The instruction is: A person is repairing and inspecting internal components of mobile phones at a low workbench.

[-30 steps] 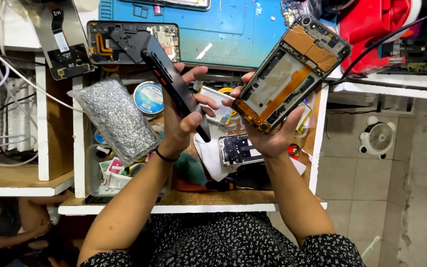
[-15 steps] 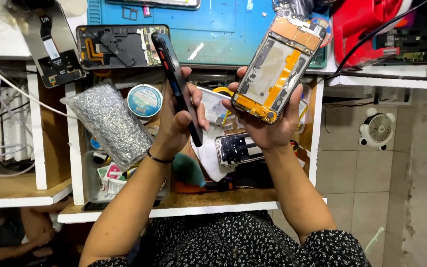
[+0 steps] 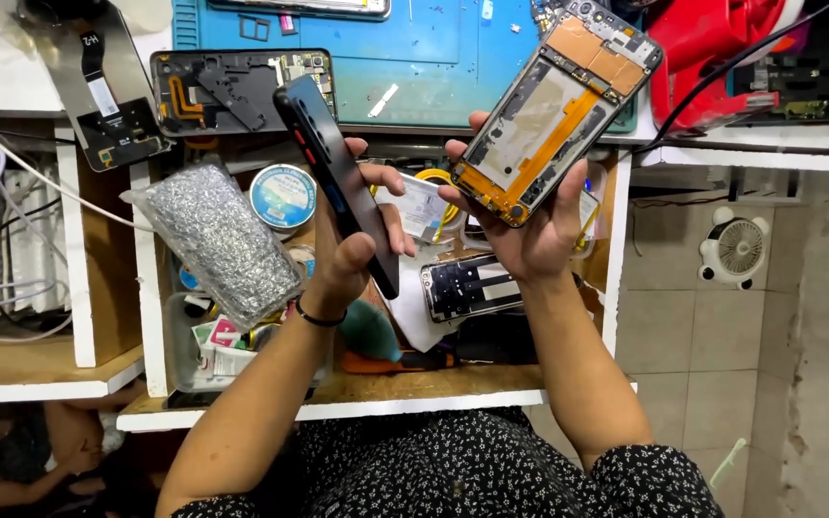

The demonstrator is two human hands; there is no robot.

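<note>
Slim black plastic phone back cover (image 3: pixel 343 182), seen nearly edge-on, tilted with its top end toward the blue mat, gripped in the left hand (image 3: pixel 347 259). Opened phone body with orange-gold shielding, a pale metal plate and bare circuit parts (image 3: pixel 554 113), face up, slanted up and right, resting on the right hand (image 3: pixel 530 235).

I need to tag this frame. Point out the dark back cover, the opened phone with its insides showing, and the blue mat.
dark back cover (image 3: pixel 343 187), head view, middle of its edge-on side.
opened phone (image 3: pixel 544 120), head view, on its pale centre plate.
blue mat (image 3: pixel 453 58), head view, bare patch near its middle.
</note>
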